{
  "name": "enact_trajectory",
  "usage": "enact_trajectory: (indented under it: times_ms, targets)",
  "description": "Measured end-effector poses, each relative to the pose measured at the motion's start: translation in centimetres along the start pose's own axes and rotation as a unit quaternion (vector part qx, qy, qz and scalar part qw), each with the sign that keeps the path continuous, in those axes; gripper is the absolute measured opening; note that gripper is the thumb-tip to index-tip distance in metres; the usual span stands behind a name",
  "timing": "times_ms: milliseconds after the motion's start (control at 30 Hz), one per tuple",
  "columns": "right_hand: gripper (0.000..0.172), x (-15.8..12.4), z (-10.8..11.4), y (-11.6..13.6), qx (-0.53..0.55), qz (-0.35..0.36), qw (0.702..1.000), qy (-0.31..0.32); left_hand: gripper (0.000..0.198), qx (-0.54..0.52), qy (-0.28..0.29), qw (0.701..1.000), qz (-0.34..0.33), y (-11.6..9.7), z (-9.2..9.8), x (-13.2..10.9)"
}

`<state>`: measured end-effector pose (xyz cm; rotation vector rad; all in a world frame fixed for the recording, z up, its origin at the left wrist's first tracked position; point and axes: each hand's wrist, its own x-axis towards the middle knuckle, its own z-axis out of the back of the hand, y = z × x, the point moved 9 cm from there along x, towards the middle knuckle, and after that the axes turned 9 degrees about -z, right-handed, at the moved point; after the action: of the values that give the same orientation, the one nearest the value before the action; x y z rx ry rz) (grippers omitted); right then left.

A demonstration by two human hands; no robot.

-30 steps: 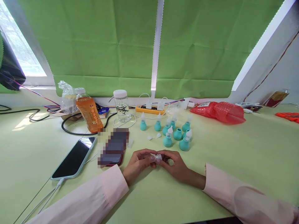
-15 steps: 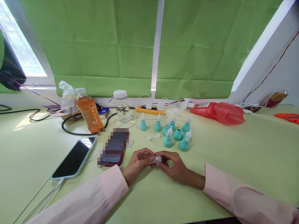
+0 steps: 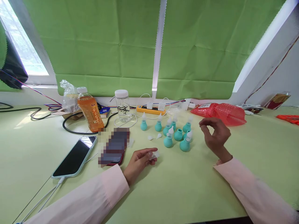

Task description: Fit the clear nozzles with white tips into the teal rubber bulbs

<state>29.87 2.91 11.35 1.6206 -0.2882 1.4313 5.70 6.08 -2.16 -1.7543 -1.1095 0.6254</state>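
Observation:
Low over the table, my left hand [image 3: 140,161] pinches a small clear plastic piece [image 3: 154,154] between thumb and fingers. My right hand [image 3: 216,135] is raised to the right of the bulbs, its fingers curled towards the thumb; whether a tiny thing sits between the fingertips cannot be made out. Several teal bulbs stand in a group between and beyond my hands, many with clear tips, such as the front one [image 3: 185,145]. One bulb [image 3: 178,134] shows an open top. Two small whitish tips [image 3: 150,137] [image 3: 159,136] lie left of the group.
Two phones [image 3: 74,158] [image 3: 115,146] lie at the left. Behind them stand an orange drink bottle [image 3: 90,112] and a clear jar [image 3: 123,107]. A yellow power strip [image 3: 150,109] and red plastic bag [image 3: 220,113] lie at the back. Cables run across the left side.
My right hand has let go of the clear piece and moved right and up, away from my left hand. My left hand still holds the piece in nearly the same place.

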Motion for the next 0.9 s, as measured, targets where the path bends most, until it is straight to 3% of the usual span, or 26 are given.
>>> enact_trajectory:
  times_ms: [100,200,333,467,600,767,833,900]
  targets:
    - [0.017,0.9,-1.0,-4.9,-0.064,-0.052,0.988,0.127,0.035,-0.023,-0.015,1.0,-0.001,-0.2,0.0,0.0]
    - [0.014,0.6,-1.8,-7.8,-0.128,-0.076,0.956,0.253,0.038,-0.036,-0.022,0.999,0.02,-0.2,0.0,-0.1]
    - [0.025,-1.5,-3.3,-9.4,-0.16,-0.141,0.876,0.433,0.041,-0.049,-0.027,0.998,0.03,-0.1,0.2,-0.1]
    - [0.049,-3.6,-4.6,-9.6,-0.182,-0.18,0.812,0.525,0.032,-0.045,-0.028,0.998,0.019,-0.3,0.2,-0.1]
    - [0.049,-4.3,-5.3,-9.7,-0.188,-0.195,0.808,0.523,0.027,-0.042,-0.019,0.999,0.012,-0.4,0.0,-0.1]
    - [0.033,-3.3,-4.8,-10.2,-0.175,-0.191,0.851,0.458,0.03,-0.036,-0.035,0.999,-0.001,-0.6,0.3,0.0]
    - [0.028,-1.5,-3.5,-10.0,-0.157,-0.179,0.895,0.378,0.035,-0.022,-0.042,0.999,-0.003,-0.6,0.5,-0.1]
    - [0.021,1.0,-0.8,-8.6,-0.117,-0.144,0.958,0.217,0.036,-0.019,-0.033,0.999,-0.001,-0.5,0.4,-0.1]
